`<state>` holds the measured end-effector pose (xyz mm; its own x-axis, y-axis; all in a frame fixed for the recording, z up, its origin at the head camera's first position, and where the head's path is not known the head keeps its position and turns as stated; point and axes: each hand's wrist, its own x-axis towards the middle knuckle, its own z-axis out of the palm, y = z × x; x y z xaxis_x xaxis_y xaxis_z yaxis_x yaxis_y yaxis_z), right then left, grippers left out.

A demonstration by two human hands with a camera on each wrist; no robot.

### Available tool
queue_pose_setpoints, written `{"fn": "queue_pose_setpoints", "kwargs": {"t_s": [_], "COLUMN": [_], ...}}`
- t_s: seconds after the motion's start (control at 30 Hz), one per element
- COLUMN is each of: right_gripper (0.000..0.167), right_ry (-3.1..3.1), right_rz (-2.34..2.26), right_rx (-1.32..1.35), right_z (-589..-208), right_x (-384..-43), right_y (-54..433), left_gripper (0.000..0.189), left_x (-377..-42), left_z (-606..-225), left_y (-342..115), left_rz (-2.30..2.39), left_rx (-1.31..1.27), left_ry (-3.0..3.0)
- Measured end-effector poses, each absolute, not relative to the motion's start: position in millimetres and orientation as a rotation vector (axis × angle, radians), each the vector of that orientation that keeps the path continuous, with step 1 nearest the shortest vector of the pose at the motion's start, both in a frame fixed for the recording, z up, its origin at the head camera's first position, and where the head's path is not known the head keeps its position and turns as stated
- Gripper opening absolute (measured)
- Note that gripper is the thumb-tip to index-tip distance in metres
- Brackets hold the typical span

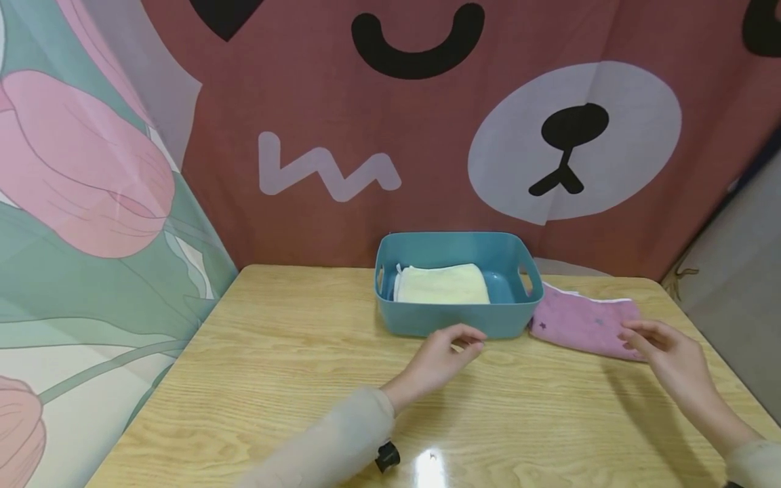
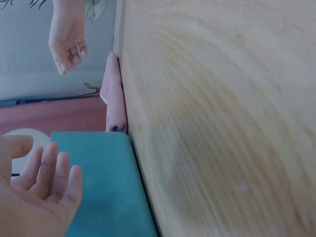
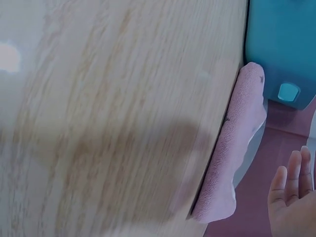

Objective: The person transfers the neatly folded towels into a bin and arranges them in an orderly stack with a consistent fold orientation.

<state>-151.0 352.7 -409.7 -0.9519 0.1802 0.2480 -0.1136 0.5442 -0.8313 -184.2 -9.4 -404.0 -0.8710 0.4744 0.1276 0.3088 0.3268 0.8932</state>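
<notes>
A teal plastic basket [image 1: 451,320] with handle holes stands at the back of the table, and a folded pale yellow towel [image 1: 444,285] lies in it. Against its right side lies a folded pink towel [image 1: 579,322] with small stars and a white edge. My left hand [image 1: 442,352] hovers just in front of the basket, fingers loosely bent and holding nothing. Near the right end of the pink towel is my right hand [image 1: 674,356], its fingers relaxed. In the left wrist view this right hand [image 2: 68,42] appears raised above the towel, apart from it.
The wooden table [image 1: 274,379] ends at a brown curtain [image 1: 329,230] with a bear face at the back. A floral curtain [image 1: 91,203] hangs along the left, and a grey cloth [image 1: 738,285] on the right. A small black object [image 1: 387,457] shows beside the left sleeve.
</notes>
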Motion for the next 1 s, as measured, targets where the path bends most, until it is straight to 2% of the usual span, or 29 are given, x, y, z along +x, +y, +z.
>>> {"fn": "queue_pose_setpoints", "kwargs": {"t_s": [1.0], "right_gripper": [0.026], "right_ry": [-2.396], "right_rz": [1.485], "right_rx": [-0.144], "right_z": [-428.5], "right_x": [-154.0], "right_y": [384.0], "left_gripper": [0.022], "left_x": [-189.1], "left_z": [-422.6], "left_y": [36.4], "left_rz": [1.556], "left_rx": [0.73], "left_ry": [2.43]}}
